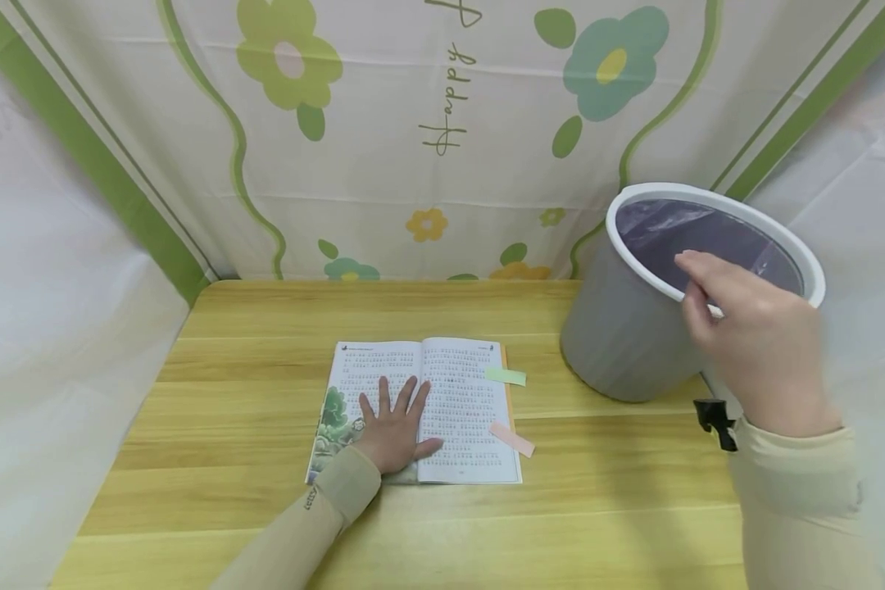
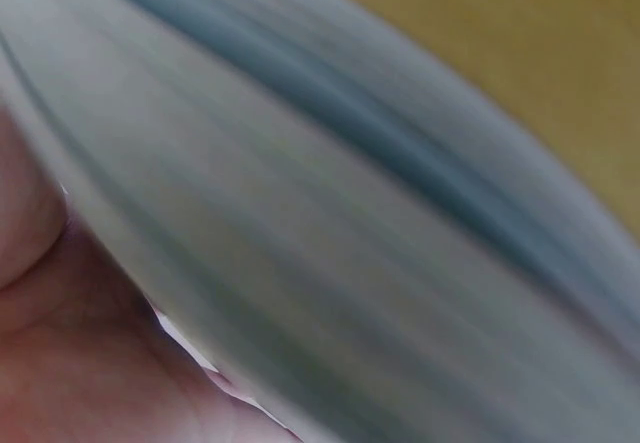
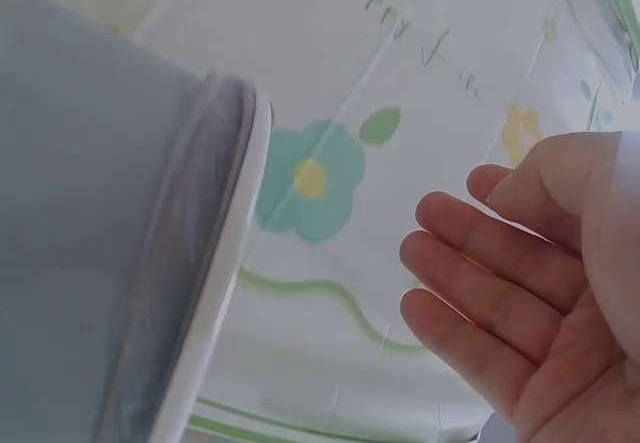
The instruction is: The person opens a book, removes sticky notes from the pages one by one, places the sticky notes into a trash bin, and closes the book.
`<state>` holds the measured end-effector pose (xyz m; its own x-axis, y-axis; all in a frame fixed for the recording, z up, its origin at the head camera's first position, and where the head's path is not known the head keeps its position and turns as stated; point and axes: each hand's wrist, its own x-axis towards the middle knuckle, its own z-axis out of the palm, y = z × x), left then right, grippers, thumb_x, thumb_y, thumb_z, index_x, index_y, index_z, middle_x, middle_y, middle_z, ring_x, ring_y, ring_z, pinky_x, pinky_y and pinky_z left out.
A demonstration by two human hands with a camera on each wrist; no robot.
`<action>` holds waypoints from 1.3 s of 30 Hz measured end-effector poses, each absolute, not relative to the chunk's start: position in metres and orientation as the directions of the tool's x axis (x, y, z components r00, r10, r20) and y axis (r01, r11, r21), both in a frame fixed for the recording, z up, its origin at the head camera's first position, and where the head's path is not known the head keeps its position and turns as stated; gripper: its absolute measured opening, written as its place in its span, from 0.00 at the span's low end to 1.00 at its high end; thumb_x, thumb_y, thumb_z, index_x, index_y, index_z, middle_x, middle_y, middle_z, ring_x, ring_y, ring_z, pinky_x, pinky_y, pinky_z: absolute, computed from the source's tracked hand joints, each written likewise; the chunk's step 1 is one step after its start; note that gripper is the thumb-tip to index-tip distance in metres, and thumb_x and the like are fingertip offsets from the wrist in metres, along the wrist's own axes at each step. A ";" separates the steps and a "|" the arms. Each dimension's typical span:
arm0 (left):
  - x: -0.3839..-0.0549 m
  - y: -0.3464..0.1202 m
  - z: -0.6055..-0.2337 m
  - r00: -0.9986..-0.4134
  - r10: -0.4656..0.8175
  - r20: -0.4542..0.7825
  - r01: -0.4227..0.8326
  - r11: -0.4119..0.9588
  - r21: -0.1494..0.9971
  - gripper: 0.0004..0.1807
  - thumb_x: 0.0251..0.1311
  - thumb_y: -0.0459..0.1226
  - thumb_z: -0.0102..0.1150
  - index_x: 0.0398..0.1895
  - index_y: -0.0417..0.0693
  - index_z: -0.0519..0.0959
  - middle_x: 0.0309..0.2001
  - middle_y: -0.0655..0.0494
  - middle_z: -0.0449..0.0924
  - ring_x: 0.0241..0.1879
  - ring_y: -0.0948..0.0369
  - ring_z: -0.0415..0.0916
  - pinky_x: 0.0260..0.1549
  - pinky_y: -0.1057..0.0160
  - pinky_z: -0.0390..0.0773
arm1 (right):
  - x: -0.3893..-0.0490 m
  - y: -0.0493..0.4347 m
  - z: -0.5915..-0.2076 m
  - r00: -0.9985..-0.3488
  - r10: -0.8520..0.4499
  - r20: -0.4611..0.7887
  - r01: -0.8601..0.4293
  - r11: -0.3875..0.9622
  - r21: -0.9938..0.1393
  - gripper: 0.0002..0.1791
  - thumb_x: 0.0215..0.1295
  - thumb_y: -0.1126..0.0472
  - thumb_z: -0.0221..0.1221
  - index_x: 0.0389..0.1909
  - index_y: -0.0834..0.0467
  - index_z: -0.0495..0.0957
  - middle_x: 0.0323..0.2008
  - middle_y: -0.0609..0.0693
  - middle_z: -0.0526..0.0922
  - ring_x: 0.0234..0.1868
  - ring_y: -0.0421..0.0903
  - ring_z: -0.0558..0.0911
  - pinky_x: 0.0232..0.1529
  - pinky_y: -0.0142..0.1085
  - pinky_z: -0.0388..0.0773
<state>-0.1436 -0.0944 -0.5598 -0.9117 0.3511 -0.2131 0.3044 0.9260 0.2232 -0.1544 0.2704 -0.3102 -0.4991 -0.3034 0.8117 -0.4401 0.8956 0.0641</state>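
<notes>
An open book [image 1: 466, 410] lies on the wooden table, printed text on both pages and a green plant picture on the left one. My left hand [image 1: 392, 433] rests flat on it with spread fingers, across the left page and the fold. A green sticky tab [image 1: 506, 376] and a pink sticky tab [image 1: 512, 439] stick out from the right page. Over the near rim of a grey trash bin [image 1: 627, 328] my right hand [image 1: 763, 336] is raised. In the right wrist view its fingers [image 3: 490, 293] are loosely extended and hold nothing.
The bin, with a white rim [image 1: 715, 199] and a purple-grey liner bag [image 1: 664, 233], stands at the table's right back. A flowered curtain [image 1: 383, 164] hangs behind the wooden table [image 1: 229, 393]. A black buckle [image 1: 717, 422] sits at my right wrist.
</notes>
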 end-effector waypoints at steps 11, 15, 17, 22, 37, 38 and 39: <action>-0.144 -0.094 -0.560 -0.910 0.348 -0.228 0.298 0.927 0.226 0.53 0.64 0.69 0.43 0.81 0.52 0.39 0.80 0.46 0.35 0.72 0.29 0.26 0.59 0.21 0.36 | -0.154 0.259 -0.342 -0.502 -0.367 0.783 -0.520 0.852 0.067 0.19 0.63 0.65 0.50 0.51 0.62 0.83 0.46 0.57 0.86 0.43 0.58 0.86 0.37 0.55 0.79; -0.146 -0.094 -0.562 -0.910 0.345 -0.231 0.297 0.930 0.217 0.53 0.64 0.70 0.42 0.81 0.53 0.38 0.80 0.47 0.34 0.72 0.30 0.25 0.60 0.22 0.36 | -0.155 0.254 -0.358 -0.504 -0.373 0.779 -0.547 0.836 0.047 0.18 0.61 0.67 0.52 0.49 0.62 0.84 0.45 0.56 0.87 0.42 0.57 0.86 0.36 0.53 0.79; -0.146 -0.094 -0.563 -0.910 0.346 -0.228 0.299 0.930 0.216 0.53 0.64 0.70 0.42 0.81 0.53 0.38 0.80 0.47 0.35 0.72 0.30 0.26 0.60 0.22 0.37 | -0.155 0.252 -0.365 -0.516 -0.390 0.763 -0.560 0.827 0.044 0.18 0.61 0.67 0.52 0.49 0.63 0.84 0.45 0.57 0.87 0.43 0.56 0.86 0.35 0.52 0.80; -0.145 -0.094 -0.561 -0.908 0.348 -0.231 0.302 0.929 0.212 0.52 0.64 0.69 0.42 0.81 0.52 0.38 0.80 0.46 0.35 0.72 0.29 0.27 0.60 0.21 0.37 | -0.156 0.247 -0.386 -0.539 -0.426 0.727 -0.595 0.803 0.029 0.18 0.58 0.69 0.54 0.48 0.64 0.84 0.45 0.57 0.87 0.41 0.56 0.87 0.32 0.53 0.81; -0.146 -0.094 -0.566 -0.909 0.348 -0.229 0.299 0.928 0.221 0.53 0.64 0.70 0.41 0.81 0.53 0.37 0.80 0.46 0.34 0.72 0.30 0.24 0.60 0.22 0.35 | -0.154 0.227 -0.458 -0.626 -0.503 0.596 -0.655 0.754 -0.052 0.16 0.53 0.76 0.60 0.43 0.66 0.84 0.40 0.60 0.87 0.24 0.52 0.85 0.12 0.38 0.74; -0.146 -0.094 -0.567 -0.910 0.348 -0.226 0.300 0.928 0.223 0.53 0.64 0.70 0.41 0.81 0.53 0.37 0.80 0.46 0.34 0.72 0.30 0.24 0.60 0.22 0.35 | -0.153 0.225 -0.462 -0.630 -0.507 0.588 -0.658 0.751 -0.057 0.15 0.53 0.76 0.60 0.43 0.66 0.84 0.39 0.59 0.87 0.21 0.49 0.83 0.11 0.35 0.72; -0.146 -0.094 -0.567 -0.910 0.348 -0.225 0.300 0.927 0.224 0.53 0.64 0.69 0.41 0.81 0.53 0.37 0.80 0.46 0.34 0.72 0.30 0.24 0.60 0.22 0.35 | -0.151 0.223 -0.466 -0.634 -0.510 0.582 -0.660 0.748 -0.063 0.15 0.52 0.77 0.60 0.42 0.66 0.84 0.39 0.58 0.87 0.20 0.47 0.82 0.11 0.34 0.71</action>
